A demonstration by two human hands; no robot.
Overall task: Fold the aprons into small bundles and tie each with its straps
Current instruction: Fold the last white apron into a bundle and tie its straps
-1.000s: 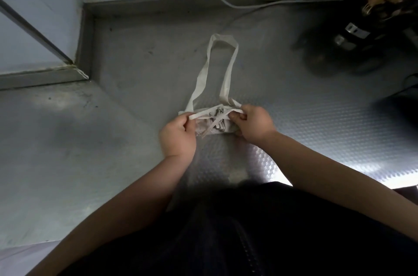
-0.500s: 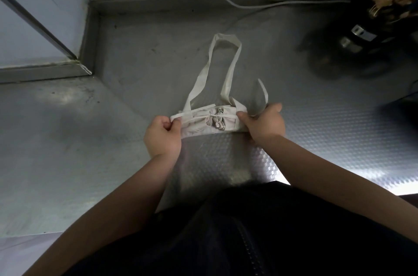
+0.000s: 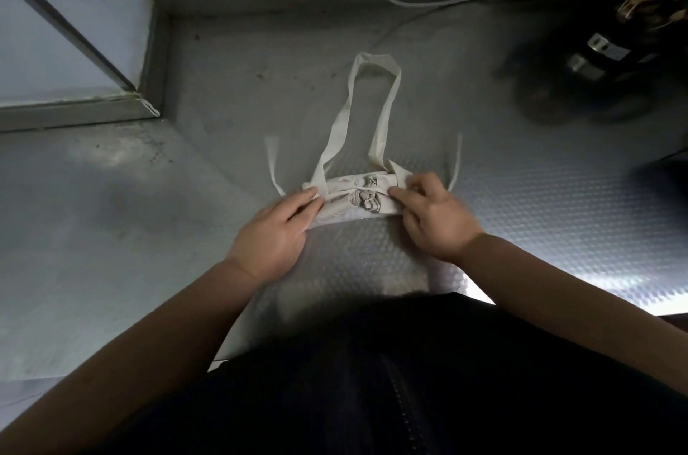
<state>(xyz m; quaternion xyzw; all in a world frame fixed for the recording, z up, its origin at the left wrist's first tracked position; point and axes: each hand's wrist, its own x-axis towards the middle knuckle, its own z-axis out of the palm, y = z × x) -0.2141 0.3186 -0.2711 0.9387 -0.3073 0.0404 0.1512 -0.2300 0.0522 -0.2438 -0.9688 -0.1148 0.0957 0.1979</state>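
1. Surface [image 3: 558, 216]: grey metal, embossed dots on the R part, smoother and scuffed on the L, glare at the near R edge. The apron lies about mid-surface, just ahead of the person.
2. Dark top [image 3: 372, 387]: fills the bottom of the view, w/ a zip down the front.
3. L arm [image 3: 149, 335] and R arm [image 3: 558, 287]: bare, both reach fwd and angle inward, wrists closing on the apron from either side.
4. Black object [image 3: 595, 56]: far R, blurred, gold leaf motif on it, well apart from the apron.
5. Apron [image 3: 335, 209]: pale beige, rolled into a short flat bundle lying crosswise btwn the hands. There is a crumpled gather [image 3: 368, 202] at its middle. A thin strap line runs across the top and crosses at a knot [image 3: 355, 190]; can't tell how tight.
6. Neck loop [image 3: 385, 119]: a long narrow arch, flat on the surface, running away from the bundle.
7. L hand [image 3: 271, 231]: palm down at the bundle's L end, fingers fairly straight, thumb and forefinger nipping the cloth.
8. R hand [image 3: 435, 216]: palm down at the R end, fingers curled, tips dug into the cloth, gripping it.
9. L strap [image 3: 273, 156] and R strap [image 3: 457, 164]: loose tails that stick out beyond each hand's outer side, lifted and blurred. Can't tell if they pass inside the grips.
10. Cable [image 3: 409, 3]: white, along the back wall's foot.
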